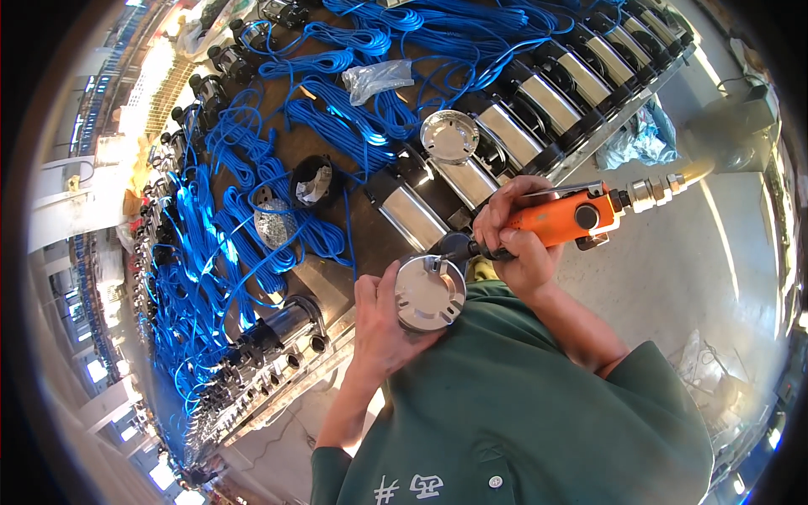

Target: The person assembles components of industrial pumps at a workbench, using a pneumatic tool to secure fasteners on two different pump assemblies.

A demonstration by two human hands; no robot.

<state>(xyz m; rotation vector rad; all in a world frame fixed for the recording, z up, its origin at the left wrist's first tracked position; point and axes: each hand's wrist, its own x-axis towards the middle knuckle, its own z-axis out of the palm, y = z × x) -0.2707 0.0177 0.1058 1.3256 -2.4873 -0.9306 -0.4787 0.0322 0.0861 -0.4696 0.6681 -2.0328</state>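
My left hand (379, 324) is wrapped round the edge of a round, shiny metal cover (418, 296) with slots and a notch in its face. An orange air screwdriver (560, 220) lies in my right hand (523, 244), its fingers closed round the body. The dark front end of the tool points left and reaches the upper rim of the cover; whether its tip sits on a screw there is hidden. Just beyond, a steel-bodied cylindrical motor (410, 217) with black ends lies on the bench.
A row of similar motors (547, 103) runs along the bench's right edge, with a slotted metal cup (449, 136) on one. Blue cable coils (337, 126) spread over the bench. A black cup (316, 181), a silvery bundle (275, 224) and a clear bag (377, 81) lie among them.
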